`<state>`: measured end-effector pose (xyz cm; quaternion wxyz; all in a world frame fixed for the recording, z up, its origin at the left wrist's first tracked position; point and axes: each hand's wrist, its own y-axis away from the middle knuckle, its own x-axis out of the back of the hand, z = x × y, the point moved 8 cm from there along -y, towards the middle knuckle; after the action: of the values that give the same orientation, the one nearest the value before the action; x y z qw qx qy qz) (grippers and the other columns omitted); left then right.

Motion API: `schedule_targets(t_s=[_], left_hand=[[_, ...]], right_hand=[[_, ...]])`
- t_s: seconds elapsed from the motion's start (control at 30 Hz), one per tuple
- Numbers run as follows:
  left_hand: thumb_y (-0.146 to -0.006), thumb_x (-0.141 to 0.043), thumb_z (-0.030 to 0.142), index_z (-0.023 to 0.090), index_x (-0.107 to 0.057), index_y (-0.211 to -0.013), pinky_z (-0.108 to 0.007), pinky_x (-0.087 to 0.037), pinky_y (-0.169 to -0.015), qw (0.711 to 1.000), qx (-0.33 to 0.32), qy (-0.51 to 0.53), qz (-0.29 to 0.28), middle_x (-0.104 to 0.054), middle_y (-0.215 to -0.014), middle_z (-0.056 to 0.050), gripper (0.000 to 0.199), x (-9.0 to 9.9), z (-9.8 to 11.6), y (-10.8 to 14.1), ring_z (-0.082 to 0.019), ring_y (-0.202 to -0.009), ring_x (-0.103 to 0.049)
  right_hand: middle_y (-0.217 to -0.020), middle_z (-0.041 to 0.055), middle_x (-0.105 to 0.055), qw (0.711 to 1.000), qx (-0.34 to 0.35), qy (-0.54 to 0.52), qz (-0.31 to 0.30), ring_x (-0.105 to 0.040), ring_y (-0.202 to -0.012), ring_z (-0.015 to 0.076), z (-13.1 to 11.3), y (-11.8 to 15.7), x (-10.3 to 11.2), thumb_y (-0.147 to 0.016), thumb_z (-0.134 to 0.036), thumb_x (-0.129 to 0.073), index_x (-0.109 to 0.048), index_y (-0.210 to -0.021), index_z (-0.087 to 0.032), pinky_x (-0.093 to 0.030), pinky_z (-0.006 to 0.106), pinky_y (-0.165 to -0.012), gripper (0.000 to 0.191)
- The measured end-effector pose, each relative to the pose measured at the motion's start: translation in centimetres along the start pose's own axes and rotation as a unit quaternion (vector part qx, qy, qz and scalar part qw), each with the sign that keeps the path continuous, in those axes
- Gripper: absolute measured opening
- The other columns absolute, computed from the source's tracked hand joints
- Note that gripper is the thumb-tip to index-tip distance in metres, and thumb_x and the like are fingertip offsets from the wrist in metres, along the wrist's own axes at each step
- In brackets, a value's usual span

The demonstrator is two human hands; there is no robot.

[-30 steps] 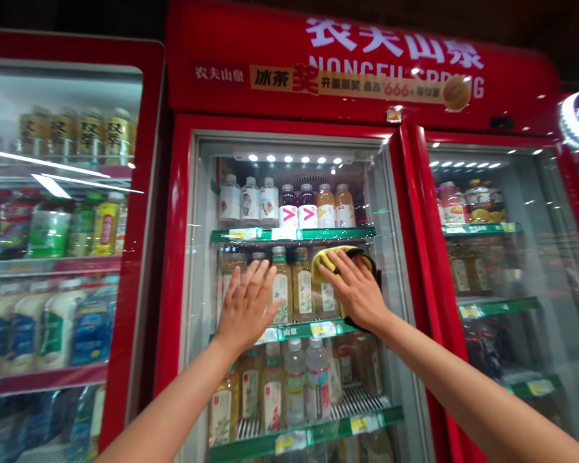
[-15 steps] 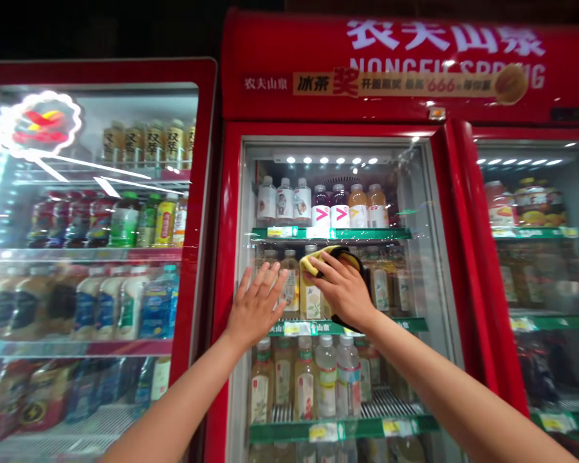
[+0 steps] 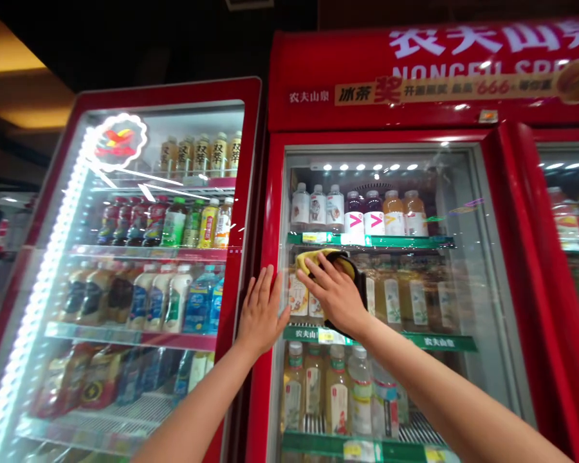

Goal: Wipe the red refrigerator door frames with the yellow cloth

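Observation:
My right hand [image 3: 335, 292] presses a yellow and black cloth [image 3: 359, 283] against the glass door [image 3: 468, 270] of a red drinks fridge. The cloth is partly covered by the fingers and hangs out on the palm's right side. To its left, my left hand [image 3: 261, 312] lies flat with fingers stretched, over the red door frame [image 3: 276, 212] at the glass's left edge; it holds nothing. Behind the glass, bottles [image 3: 354, 215] stand on shelves with green price strips [image 3: 386, 241].
On the left stands a second red-framed drinks fridge [image 3: 251, 154] with a glowing round sign [image 3: 116, 141] and several shelves of bottles. A further glass door [image 3: 567, 283] is at the right. Above runs a red header panel [image 3: 309, 61] with white lettering.
The view has swung left, so the fridges appear further right. Relative to the door, my left hand has shifted left onto the frame, and my right hand has slid the cloth left across the glass.

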<state>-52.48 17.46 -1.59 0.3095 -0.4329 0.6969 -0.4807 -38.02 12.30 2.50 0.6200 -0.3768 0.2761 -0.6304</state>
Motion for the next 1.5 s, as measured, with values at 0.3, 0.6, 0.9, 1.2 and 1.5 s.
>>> schedule_targets(t_s=[0.3,0.6,0.9,1.2,1.5], left_hand=[[-0.1,-0.043,0.036,0.007,-0.003,-0.162,-0.05,-0.021,-0.127,1.0,0.007,0.006,-0.012,-0.023,-0.168,-0.019,0.079,-0.6,-0.2,0.8,-0.028,-0.158,-0.017],[-0.098,-0.046,0.032,0.001,-0.016,-0.159,-0.051,-0.028,-0.125,0.999,0.001,0.029,-0.045,-0.022,-0.167,-0.024,0.075,-1.1,-0.4,3.2,-0.031,-0.157,-0.017],[-0.099,-0.05,0.037,0.01,-0.008,-0.162,-0.047,-0.021,-0.129,0.997,-0.053,0.01,-0.057,-0.032,-0.165,-0.016,0.081,0.7,-1.8,5.0,-0.026,-0.156,-0.023],[-0.099,-0.05,0.029,0.015,0.001,-0.163,-0.049,-0.025,-0.127,0.997,-0.013,0.044,-0.056,-0.03,-0.166,-0.015,0.084,1.7,-3.9,5.9,-0.028,-0.156,-0.024],[-0.1,-0.047,0.029,0.018,0.002,-0.163,-0.049,-0.025,-0.127,0.998,-0.007,0.063,-0.028,-0.03,-0.167,-0.013,0.08,3.2,-5.1,3.6,-0.027,-0.155,-0.025]], right_hand=[[-0.148,0.0086,-0.058,0.986,-0.134,-0.003,0.101,-0.043,-0.146,0.0287,2.7,-6.0,-0.1,-0.098,-0.011,-0.049,-0.07,-0.129,-0.027,-0.042,0.046,-0.114,0.041],[-0.147,0.0023,-0.06,0.997,0.022,-0.072,0.012,-0.042,-0.146,0.0236,-4.0,-5.9,-2.1,-0.1,-0.018,-0.054,-0.065,-0.136,-0.033,-0.046,0.042,-0.113,0.041],[-0.152,0.0033,-0.055,0.998,-0.045,-0.032,0.03,-0.039,-0.148,0.0272,-1.0,-14.1,-2.0,-0.102,-0.016,-0.046,-0.067,-0.131,-0.028,-0.046,0.047,-0.11,0.038],[-0.155,0.0042,-0.052,0.997,0.055,-0.042,-0.046,-0.038,-0.149,0.0264,-7.9,-5.3,-3.5,-0.097,-0.016,-0.055,-0.063,-0.135,-0.027,-0.044,0.045,-0.112,0.041],[-0.146,0.0021,-0.061,0.996,0.075,-0.048,-0.019,-0.047,-0.143,0.0227,-8.7,-5.0,-3.0,-0.101,-0.024,-0.054,-0.069,-0.126,-0.029,-0.045,0.039,-0.109,0.03]])
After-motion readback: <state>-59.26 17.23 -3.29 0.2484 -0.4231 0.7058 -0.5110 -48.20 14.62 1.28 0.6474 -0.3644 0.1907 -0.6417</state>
